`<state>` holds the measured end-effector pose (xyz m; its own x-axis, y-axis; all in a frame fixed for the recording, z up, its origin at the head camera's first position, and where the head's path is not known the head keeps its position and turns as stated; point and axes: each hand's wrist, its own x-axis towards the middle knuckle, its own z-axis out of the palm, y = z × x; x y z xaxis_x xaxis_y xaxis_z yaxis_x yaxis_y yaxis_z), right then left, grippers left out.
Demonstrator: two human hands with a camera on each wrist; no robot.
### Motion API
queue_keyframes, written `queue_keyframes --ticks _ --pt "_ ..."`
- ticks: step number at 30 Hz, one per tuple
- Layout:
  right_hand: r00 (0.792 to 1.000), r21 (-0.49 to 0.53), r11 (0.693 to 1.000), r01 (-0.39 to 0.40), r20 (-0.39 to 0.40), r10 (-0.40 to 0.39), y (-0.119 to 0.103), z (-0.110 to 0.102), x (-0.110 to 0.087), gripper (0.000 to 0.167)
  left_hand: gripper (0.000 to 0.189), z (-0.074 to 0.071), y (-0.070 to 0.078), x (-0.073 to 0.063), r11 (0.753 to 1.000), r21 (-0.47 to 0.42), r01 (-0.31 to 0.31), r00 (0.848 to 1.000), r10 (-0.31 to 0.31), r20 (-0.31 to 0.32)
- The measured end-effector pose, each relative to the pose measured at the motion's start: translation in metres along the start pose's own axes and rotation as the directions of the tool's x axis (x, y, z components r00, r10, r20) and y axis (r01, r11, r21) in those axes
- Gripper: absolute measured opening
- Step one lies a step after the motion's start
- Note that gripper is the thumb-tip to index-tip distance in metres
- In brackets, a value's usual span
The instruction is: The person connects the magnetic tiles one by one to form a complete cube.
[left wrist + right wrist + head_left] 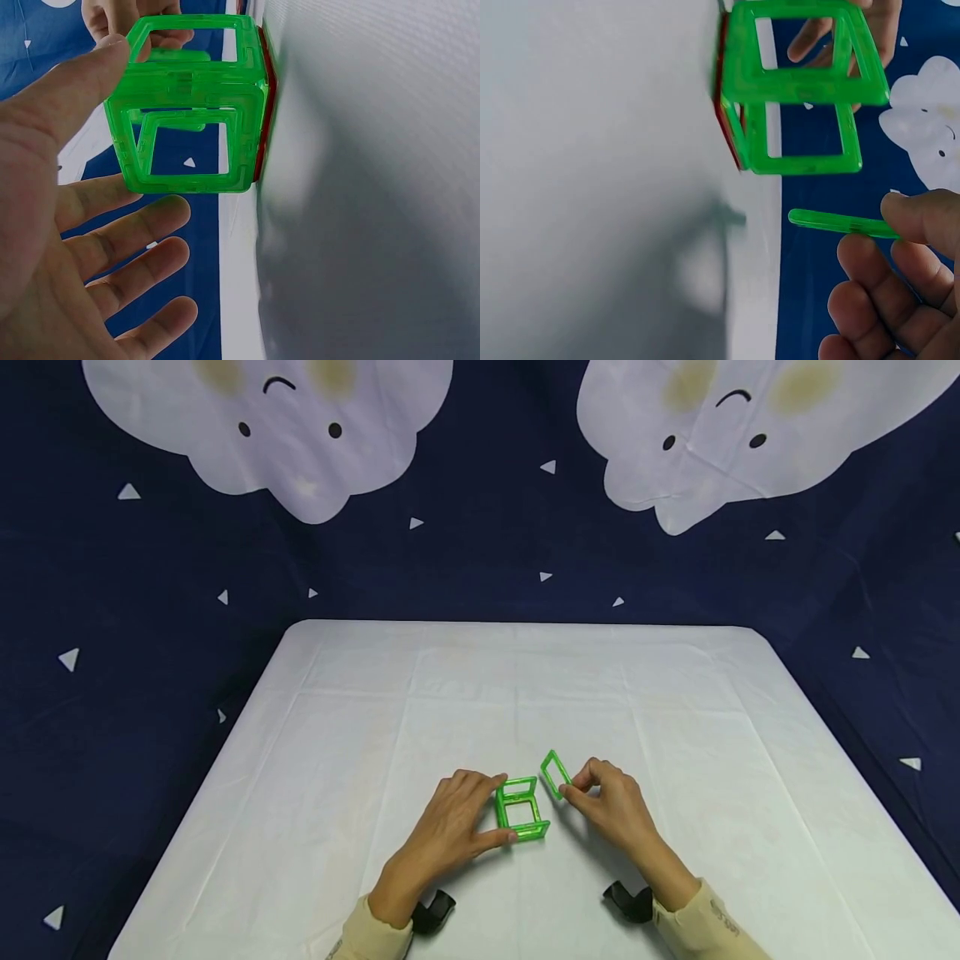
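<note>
A box of green see-through magnetic tiles [531, 832] stands on the white table. A red edge [265, 105] runs along its bottom in both wrist views. My left hand [450, 817] holds the box from its left side, thumb at the near edge and index finger at the far edge. The other left fingers stretch out loosely in the left wrist view. To the right of the box, my right hand [618, 812] pinches a single green square tile [832, 220] between thumb and fingers. That tile is tilted, raised off the table and apart from the box.
The white-covered table [360, 693] has fold creases and rounded far corners. Behind it hangs a dark blue cloth [480, 552] with white clouds and small triangles. Black wrist mounts [433, 912] sit below both hands, near the tabletop.
</note>
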<state>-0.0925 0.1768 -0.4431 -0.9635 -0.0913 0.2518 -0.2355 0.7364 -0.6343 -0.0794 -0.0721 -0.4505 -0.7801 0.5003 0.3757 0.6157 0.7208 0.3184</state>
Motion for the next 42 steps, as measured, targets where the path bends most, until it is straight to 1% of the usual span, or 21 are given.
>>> queue_keyframes --ticks 3,11,13,17,19,23,25,29,33,42 --pt "1.0 0.004 1.0 0.017 -0.003 -0.017 0.0 0.002 -0.005 0.021 0.074 0.0 0.0 0.0 1.0 -0.002 0.007 1.0 -0.007 0.002" --pt "1.0 -0.003 1.0 0.008 0.008 -0.008 0.002 0.006 -0.015 0.023 0.074 0.001 0.001 0.0 1.0 -0.008 0.015 1.0 -0.015 0.005" --pt "1.0 -0.012 1.0 0.026 -0.004 -0.026 0.002 0.007 -0.018 0.024 0.074 0.001 0.001 0.001 1.0 -0.01 0.015 1.0 -0.015 0.006" --pt "0.995 -0.028 0.996 0.086 -0.05 -0.088 0.003 0.011 -0.021 0.027 0.075 0.0 0.001 0.001 1.0 -0.012 0.014 1.0 -0.014 0.005" --pt "0.993 -0.024 0.995 0.099 -0.055 -0.1 0.003 0.013 -0.022 0.028 0.075 0.0 0.001 0.001 1.0 -0.017 0.012 1.0 -0.012 0.003" --pt "0.997 0.006 0.997 0.078 -0.017 -0.078 0.001 0.013 -0.023 0.026 0.075 0.0 0.001 0.001 1.0 -0.019 0.01 1.0 -0.01 0.0" --pt "0.999 0.015 0.999 0.045 0.016 -0.046 0.0 0.012 -0.023 0.026 0.075 -0.001 0.001 0.001 1.0 -0.019 0.01 1.0 -0.01 0.001" --pt "0.999 -0.001 1.0 0.029 0.044 -0.028 0.001 0.012 -0.023 0.026 0.075 -0.001 0.001 0.001 1.0 -0.024 0.011 1.0 -0.011 0.004" --pt "0.998 0.005 0.999 0.052 0.043 -0.052 0.002 0.013 -0.023 0.026 0.075 -0.001 0.002 0.002 1.0 -0.025 0.015 1.0 -0.015 0.01" --pt "0.99 0.051 0.99 0.134 0.046 -0.137 0.005 0.013 -0.025 0.022 0.075 -0.001 0.002 0.002 0.999 -0.02 0.025 0.999 -0.025 0.021"
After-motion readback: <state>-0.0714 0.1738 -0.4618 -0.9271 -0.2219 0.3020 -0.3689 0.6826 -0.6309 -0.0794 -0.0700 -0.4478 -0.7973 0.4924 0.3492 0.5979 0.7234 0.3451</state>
